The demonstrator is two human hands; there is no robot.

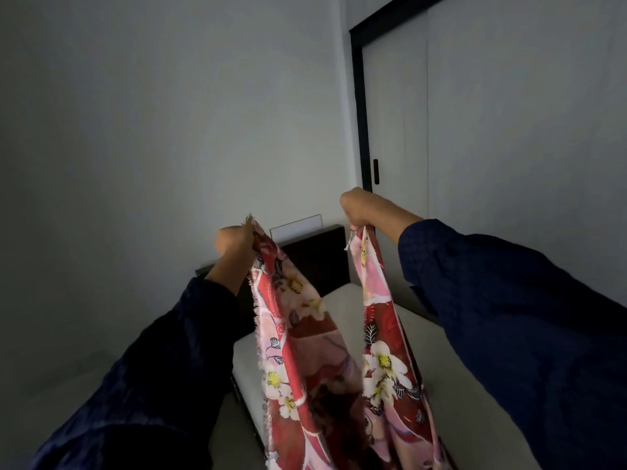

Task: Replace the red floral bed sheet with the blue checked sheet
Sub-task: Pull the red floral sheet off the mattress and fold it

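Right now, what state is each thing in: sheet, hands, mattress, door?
Red floral fabric bed sheet: lifted, hanging from both hands.
Left hand: raised, gripping a frayed sheet edge.
Right hand: raised higher, gripping another edge.
White mattress: bare where visible.
Pale sliding door with black frame: appears shut.
Blue checked sheet: not in view.

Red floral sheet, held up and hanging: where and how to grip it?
Grip the red floral sheet at its two top ends, from above, pinching the frayed edge as the left hand and right hand do. It is limp and hangs in two long strips over the mattress; a mid-span grab would probably bunch it.
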